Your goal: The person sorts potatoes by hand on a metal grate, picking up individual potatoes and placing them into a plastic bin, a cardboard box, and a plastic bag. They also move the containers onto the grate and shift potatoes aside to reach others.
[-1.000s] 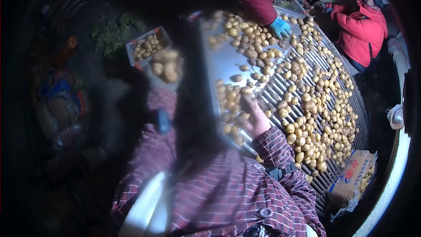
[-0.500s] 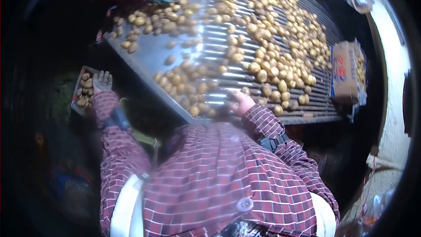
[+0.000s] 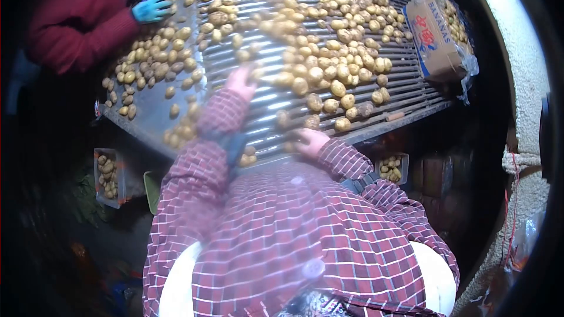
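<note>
My left hand [image 3: 241, 84] reaches forward over the slatted metal sorting table [image 3: 258, 120]. Its fingers are smeared by motion, close to a few potatoes [image 3: 242, 55]. Nearer my body, my right hand [image 3: 311, 142] rests low at the table's front edge with fingers apart, its fingertips beside a blurred potato [image 3: 289, 147]. Just beyond it, loose potatoes [image 3: 338, 88] lie spread over the slats. More potatoes [image 3: 158, 53] sit on the smooth metal sheet to the left.
Across the table at the left, a person in a red sleeve [image 3: 111, 32] has a blue-gloved hand [image 3: 151, 9] by the potatoes. A banana carton [image 3: 437, 41] holding potatoes stands on the right. Below the table are a left plastic crate [image 3: 120, 179] and a right crate [image 3: 404, 167], both with potatoes.
My left hand has moved from the crate at the lower left up over the slats. My right hand stays near the front edge. The view has shifted, revealing the right crate.
</note>
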Demonstrator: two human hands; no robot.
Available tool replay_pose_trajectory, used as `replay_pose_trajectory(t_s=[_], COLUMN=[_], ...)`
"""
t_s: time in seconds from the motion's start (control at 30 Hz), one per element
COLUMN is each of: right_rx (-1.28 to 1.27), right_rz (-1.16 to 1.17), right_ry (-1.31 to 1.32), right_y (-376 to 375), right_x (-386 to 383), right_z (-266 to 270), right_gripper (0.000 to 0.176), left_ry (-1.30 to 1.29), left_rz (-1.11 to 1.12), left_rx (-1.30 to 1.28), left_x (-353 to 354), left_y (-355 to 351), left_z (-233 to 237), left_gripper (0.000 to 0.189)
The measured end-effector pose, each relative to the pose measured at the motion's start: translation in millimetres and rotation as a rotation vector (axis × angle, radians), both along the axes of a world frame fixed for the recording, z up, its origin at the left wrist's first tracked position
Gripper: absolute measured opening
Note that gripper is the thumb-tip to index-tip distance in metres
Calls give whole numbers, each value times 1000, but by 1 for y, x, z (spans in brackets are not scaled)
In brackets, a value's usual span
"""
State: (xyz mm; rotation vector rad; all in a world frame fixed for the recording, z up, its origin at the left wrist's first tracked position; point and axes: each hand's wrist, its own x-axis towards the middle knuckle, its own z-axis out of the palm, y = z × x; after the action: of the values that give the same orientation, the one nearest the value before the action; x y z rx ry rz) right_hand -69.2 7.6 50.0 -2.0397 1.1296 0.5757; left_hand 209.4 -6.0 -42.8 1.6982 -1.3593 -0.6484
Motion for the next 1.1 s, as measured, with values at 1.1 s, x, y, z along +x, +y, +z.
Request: replay_pose_trajectory(t_s=[1.1], right_rx=[-515], right_rz=[242], right_ry=[125], right_y=[-103], right_x=[37], right_z=[-17], right_gripper=[48], left_ry=[-251], left_rz=[-154], left_rx=[459], left_x=[-84], left_y=[-43], left_z=[55], left_gripper=[54])
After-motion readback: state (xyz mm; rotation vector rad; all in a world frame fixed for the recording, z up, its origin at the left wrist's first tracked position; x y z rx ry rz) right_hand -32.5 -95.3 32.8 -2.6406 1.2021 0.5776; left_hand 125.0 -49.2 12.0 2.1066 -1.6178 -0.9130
